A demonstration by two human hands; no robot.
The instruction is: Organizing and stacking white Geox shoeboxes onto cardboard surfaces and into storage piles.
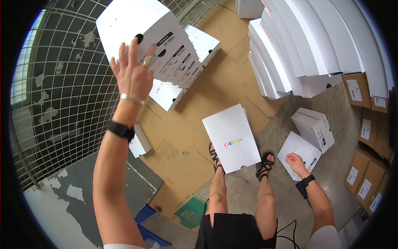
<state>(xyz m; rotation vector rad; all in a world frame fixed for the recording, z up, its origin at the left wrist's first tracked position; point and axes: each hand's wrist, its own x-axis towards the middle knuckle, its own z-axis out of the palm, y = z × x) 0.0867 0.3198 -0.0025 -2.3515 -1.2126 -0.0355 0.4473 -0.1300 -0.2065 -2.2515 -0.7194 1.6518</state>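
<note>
My left hand (134,74) is stretched out with its fingers spread, at the near side of a tall stack of white shoeboxes (128,18). The fingertips overlap the top box beside its dark round hole; whether they touch it I cannot tell. My right hand (295,162) is curled closed, with nothing visible in it, in front of a white shoebox with a small coloured print (304,151). Another white shoebox (313,126) stands next to that one. Between my feet is a white shoebox with coloured lettering (230,139), with another edge showing behind it.
Tall stacks of white shoeboxes (302,41) stand at the far right. Brown cartons with labels (365,186) line the right edge. Flattened cardboard (174,133) covers the floor, and a wire mesh (62,83) runs along the left. A small white box (140,141) lies near it.
</note>
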